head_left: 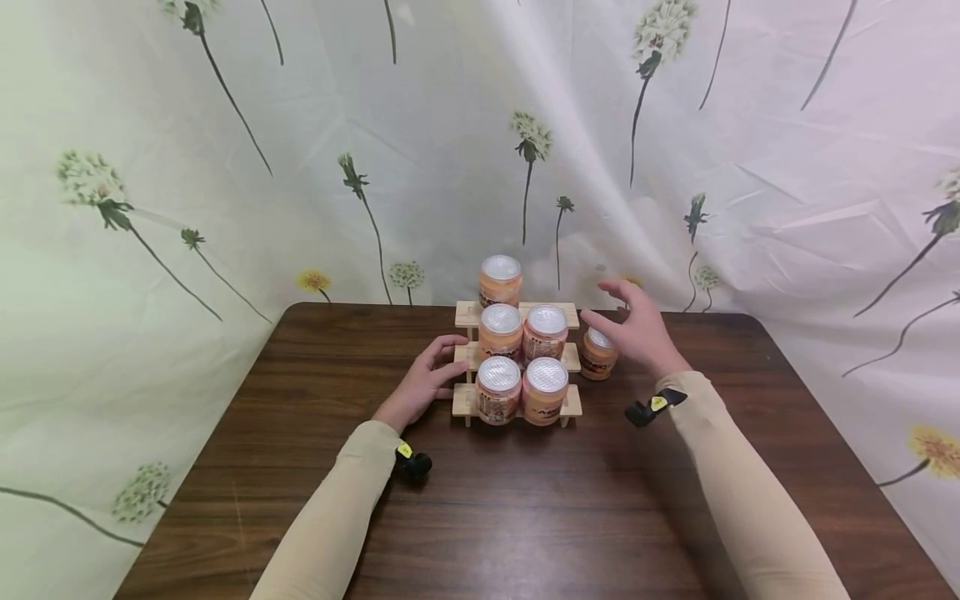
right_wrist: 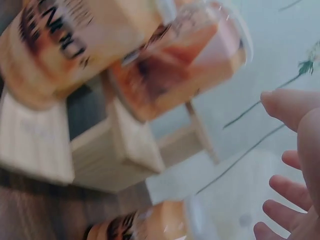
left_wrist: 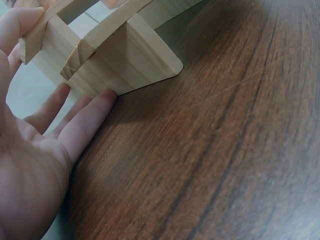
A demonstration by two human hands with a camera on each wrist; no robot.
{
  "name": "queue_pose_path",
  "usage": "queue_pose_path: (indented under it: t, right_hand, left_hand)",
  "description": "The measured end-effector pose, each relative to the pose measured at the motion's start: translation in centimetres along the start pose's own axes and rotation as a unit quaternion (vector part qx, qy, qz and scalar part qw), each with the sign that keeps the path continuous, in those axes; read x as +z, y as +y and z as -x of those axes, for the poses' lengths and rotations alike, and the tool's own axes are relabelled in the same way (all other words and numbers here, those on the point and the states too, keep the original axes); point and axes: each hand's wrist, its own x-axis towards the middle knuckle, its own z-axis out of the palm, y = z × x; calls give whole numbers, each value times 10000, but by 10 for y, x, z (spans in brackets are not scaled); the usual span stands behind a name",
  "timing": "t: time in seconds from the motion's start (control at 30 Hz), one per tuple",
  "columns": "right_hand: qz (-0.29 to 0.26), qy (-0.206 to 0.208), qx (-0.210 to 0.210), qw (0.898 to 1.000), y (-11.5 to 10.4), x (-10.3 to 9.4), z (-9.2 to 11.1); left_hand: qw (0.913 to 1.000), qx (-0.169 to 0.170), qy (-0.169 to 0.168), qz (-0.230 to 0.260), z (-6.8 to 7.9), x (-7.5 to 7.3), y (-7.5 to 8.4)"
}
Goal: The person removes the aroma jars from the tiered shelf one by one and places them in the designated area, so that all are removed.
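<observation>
Starting at the left, we see the wooden rack [head_left: 464, 401] standing on the table [head_left: 247, 467], its left end against our left hand [head_left: 423, 379]. If we pushed hard there, we judge, the whole rack could slide or jolt, and the top jar [head_left: 500, 287], alone on the left part of the highest step, might topple. The middle-left jar [head_left: 500, 333] and middle-right jar [head_left: 546, 337] sit side by side below it, and the bottom-left jar [head_left: 498, 400] and bottom-right jar [head_left: 543, 400] fill much of the lowest step; a bump to one could knock its neighbour. Further right, the loose jar [head_left: 597, 362] stands upright on the table, just beside the rack's right end. A low or sideways reach might tip it, or our knuckles might catch the middle-right jar.

As for our hands, the left one has its fingers loosely extended: the left wrist view shows fingertips touching the rack's side panel and the ends of its steps, with no jar in it. Our right hand [head_left: 641, 329] is spread wide, thumb well apart from the fingers, near the loose jar; the right wrist view shows a gap between them, and it holds nothing.
</observation>
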Motion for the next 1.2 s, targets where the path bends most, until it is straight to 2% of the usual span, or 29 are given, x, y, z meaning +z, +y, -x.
queue_pose_path:
  t: [0.17,0.43,0.77,0.97,1.2]
  right_hand:
    - [-324,16,-222,9992,-24,3,-9]
    - [-447,-224,-500,9975,-58,12,-29]
    - [-24,-855,-588,9946,-95,29,-50]
    - [26,-1166,-510,9919,-106,42,-60]
    - [113,-1263,-541,9905,-114,53,-65]
  left_hand:
    - [10000,-40,16,-31,-1,-1,-1]
    - [10000,-51,17,-37,-2,-2,-2]
    - [10000,-31,-1,-47,-2,-2,-2]
    - [10000,86,-4,2,-1,-1,-1]
    - [10000,75,-8,6,0,0,-2]
